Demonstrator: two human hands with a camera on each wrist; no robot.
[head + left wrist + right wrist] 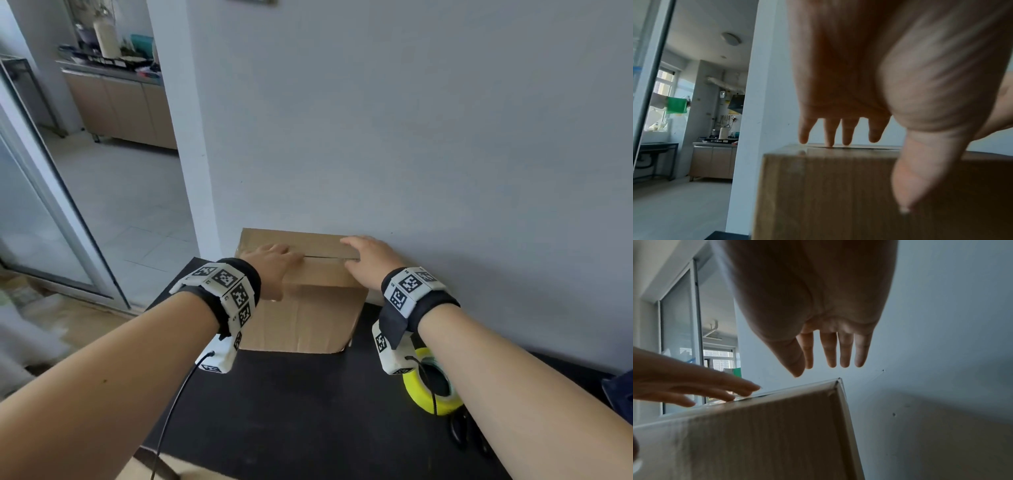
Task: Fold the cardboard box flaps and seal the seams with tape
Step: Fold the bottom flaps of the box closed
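Note:
A brown cardboard box [308, 318] stands on the black table [308, 411], pushed against the wall. Its top flaps are folded down, and a dark seam [323, 256] runs between them. My left hand [274, 262] lies on the left part of the top, fingers [829, 136] straight with their tips on the flaps near the seam. My right hand [368, 257] is spread over the right end of the top, fingers [831, 353] straight. The right wrist view shows them just above the box [756, 434] corner, and I cannot tell whether they touch it. A yellow tape roll [433, 387] lies on the table under my right wrist.
Black scissors [462, 433] lie near the tape roll, partly hidden by my right forearm. The grey wall [411, 137] rises directly behind the box. To the left, a doorway opens onto a tiled floor and a kitchen counter [113, 75].

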